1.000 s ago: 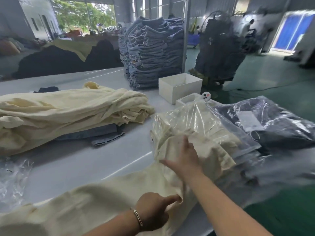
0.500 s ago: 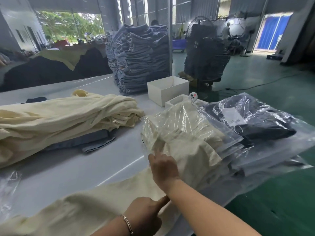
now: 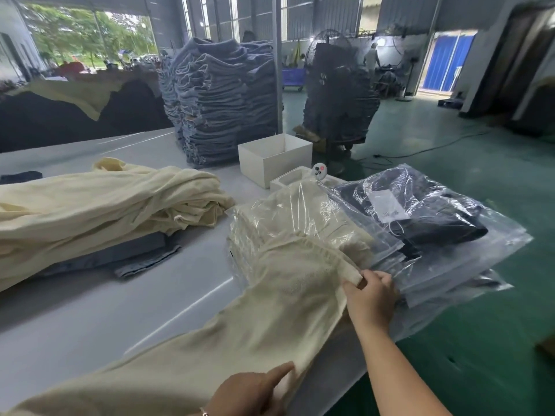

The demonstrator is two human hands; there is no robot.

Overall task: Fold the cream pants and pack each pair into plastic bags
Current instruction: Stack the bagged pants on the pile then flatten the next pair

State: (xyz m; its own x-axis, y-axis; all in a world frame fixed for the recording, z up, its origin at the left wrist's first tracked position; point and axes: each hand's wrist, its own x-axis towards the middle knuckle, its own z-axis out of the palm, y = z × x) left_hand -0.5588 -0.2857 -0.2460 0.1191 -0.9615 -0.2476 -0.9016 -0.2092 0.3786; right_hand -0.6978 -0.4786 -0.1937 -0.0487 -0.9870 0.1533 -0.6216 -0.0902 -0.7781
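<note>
While the right hand [image 3: 371, 298] pinches the far corner of the cream ribbed-knit pants [image 3: 270, 319] between thumb and fingers, the left hand [image 3: 249, 391] lies on the same cloth near the bottom edge of the view, with the index finger stretched out and pressing the fabric flat; how its other fingers lie I cannot tell, because they are partly cut off by the frame. I judge that the two hands work together to straighten one pair before folding: the left one keeps the cloth from sliding and the right one pulls the corner, probably the waistband end, into line.

This pair is spread long over the near edge of the white smooth surface [image 3: 90, 319], and its far end lies on top of a clear plastic bag with cream pants inside [image 3: 300, 217]. The cloth looks soft and thin, with fine ribs and many loose wrinkles, so it will surely bend and slip easily.

Just beside that bag, to the right, lies a clear plastic bag holding dark clothing with a white tag [image 3: 420, 211], on top of more bags that hang over the edge of the surface. To the left waits a loose heap of cream pants [image 3: 99, 205], resting on some grey-blue cloth [image 3: 126, 253]. Behind stand a white open box [image 3: 274, 159] and a tall stack of folded blue-grey garments [image 3: 222, 100].
</note>
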